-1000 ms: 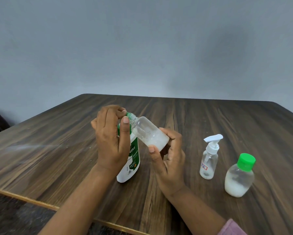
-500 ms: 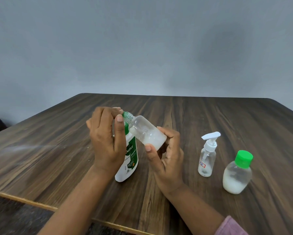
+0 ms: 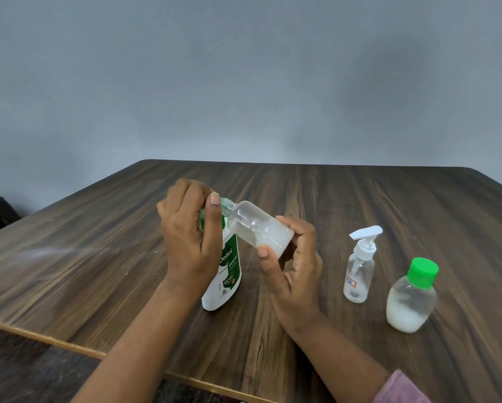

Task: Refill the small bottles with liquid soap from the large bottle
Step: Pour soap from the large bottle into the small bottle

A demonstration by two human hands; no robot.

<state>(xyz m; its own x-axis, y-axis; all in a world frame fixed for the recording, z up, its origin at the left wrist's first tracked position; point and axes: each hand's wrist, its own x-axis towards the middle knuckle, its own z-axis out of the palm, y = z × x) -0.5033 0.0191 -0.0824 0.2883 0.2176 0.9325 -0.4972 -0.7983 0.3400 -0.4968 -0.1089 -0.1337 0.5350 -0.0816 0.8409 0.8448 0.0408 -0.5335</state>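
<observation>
Clear small bottle (image 3: pixel 258 228), clasped mid-frame by right hand (image 3: pixel 296 274), left hand (image 3: pixel 185 242) pinching its neck, seems mid-uncapping; next, open large bottle (image 3: pixel 228 271).

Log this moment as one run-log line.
right hand: holds small clear bottle, tilted | left hand: curled at its neck | Dettol bottle: upright | pour: not started

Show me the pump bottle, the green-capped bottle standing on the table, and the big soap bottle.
pump bottle (image 3: pixel 358 273): head view, clear body below the pump.
green-capped bottle (image 3: pixel 411 299): head view, cloudy body under the cap.
big soap bottle (image 3: pixel 231 267): head view, green label.
</observation>
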